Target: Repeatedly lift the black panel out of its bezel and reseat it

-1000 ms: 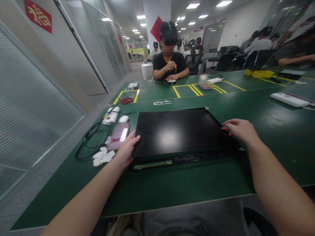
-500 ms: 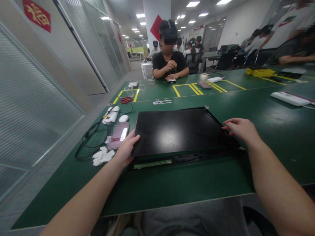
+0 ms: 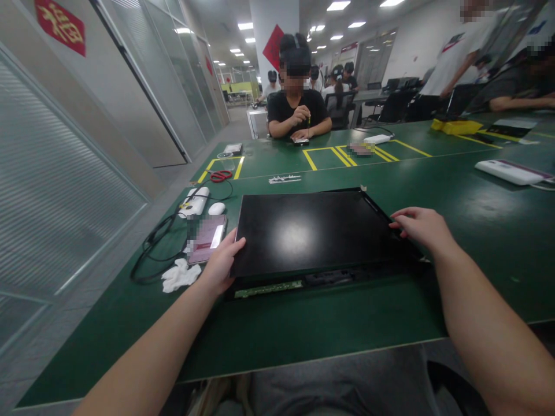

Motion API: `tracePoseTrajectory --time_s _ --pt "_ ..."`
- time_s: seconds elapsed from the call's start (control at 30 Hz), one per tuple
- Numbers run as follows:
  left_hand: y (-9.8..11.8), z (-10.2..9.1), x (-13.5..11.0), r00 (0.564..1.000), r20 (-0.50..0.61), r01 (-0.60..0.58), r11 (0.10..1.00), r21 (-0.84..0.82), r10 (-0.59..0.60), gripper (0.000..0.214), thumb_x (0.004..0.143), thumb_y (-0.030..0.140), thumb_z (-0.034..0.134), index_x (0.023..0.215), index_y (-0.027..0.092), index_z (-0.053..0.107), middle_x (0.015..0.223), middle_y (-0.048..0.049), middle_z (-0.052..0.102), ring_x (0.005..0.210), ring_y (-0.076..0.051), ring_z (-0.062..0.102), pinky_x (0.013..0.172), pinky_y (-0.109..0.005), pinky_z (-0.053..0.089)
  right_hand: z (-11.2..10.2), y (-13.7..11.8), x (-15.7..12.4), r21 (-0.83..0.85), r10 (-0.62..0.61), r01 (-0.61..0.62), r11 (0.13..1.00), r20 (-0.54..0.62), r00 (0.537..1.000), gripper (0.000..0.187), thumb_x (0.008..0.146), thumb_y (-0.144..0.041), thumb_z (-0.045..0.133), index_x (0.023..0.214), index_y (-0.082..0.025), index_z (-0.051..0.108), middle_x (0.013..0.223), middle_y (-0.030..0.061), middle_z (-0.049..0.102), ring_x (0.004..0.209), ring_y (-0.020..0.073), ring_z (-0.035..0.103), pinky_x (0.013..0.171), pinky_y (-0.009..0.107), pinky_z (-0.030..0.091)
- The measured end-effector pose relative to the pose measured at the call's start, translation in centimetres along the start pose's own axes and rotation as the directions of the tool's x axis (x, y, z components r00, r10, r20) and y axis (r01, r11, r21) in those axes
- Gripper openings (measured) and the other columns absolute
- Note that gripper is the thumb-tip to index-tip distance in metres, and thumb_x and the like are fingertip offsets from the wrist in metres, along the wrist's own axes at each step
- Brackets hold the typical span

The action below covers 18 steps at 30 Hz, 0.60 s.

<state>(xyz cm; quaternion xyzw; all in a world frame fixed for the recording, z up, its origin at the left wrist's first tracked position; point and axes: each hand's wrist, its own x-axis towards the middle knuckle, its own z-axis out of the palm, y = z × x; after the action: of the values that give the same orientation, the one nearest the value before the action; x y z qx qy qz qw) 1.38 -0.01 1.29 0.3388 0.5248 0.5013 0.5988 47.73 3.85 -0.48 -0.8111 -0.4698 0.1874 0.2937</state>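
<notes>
A black display panel (image 3: 333,231) lies at a slight tilt over a shallow black casing (image 3: 368,202), whose right rim and near edge stick out. Along that near edge a green circuit board strip (image 3: 269,289) shows. My left hand (image 3: 222,260) grips the panel's left edge, thumb on top and fingers hidden below. At the casing's right rim, my right hand (image 3: 418,226) is closed with thumb and index finger pinched on the edge; its other fingers curl inward.
Left of the panel lie a phone (image 3: 208,240), crumpled white gloves (image 3: 180,275), a white mouse (image 3: 217,208), a black cable (image 3: 150,245) and red-handled scissors (image 3: 221,176). Small white parts (image 3: 284,179) lie beyond the panel. A person (image 3: 299,110) sits across the green table (image 3: 325,329).
Both hands and the panel hold their places, with only a tiny shift of the whole view. A standing person at the far right has moved left.
</notes>
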Motion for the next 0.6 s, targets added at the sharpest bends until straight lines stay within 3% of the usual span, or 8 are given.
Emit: tracePoseTrajectory --time_s 0.23,0.6 --pt "-0.19 0.03 0.15 1.0 0.01 -0.003 1.0 -0.011 0.003 0.068 0.08 0.016 0.071 0.147 0.02 0.063 0.111 -0.0095 0.083 0.093 -0.028 0.08 0.071 -0.033 0.065 0.1 0.23 -0.02 0.002 -0.041 0.041 0.999 -0.035 0.999 0.02 0.08 -0.031 0.063 0.092 -0.025 0.078 0.085 0.0067 0.082 0.06 0.0227 0.069 0.069 0.041 0.059" --pt "-0.09 0.16 0.03 1.0 -0.017 0.012 1.0 0.015 -0.012 0.068 0.082 0.016 0.066 0.15 0.021 0.061 0.113 -0.0076 0.083 0.097 -0.027 0.08 0.068 -0.031 0.065 -0.18 -0.5 -0.67 -0.002 -0.01 0.01 1.0 -0.015 1.0 0.017 0.082 -0.026 0.062 0.092 -0.025 0.077 0.089 0.0066 0.082 0.061 0.0213 0.069 0.074 0.042 0.06"
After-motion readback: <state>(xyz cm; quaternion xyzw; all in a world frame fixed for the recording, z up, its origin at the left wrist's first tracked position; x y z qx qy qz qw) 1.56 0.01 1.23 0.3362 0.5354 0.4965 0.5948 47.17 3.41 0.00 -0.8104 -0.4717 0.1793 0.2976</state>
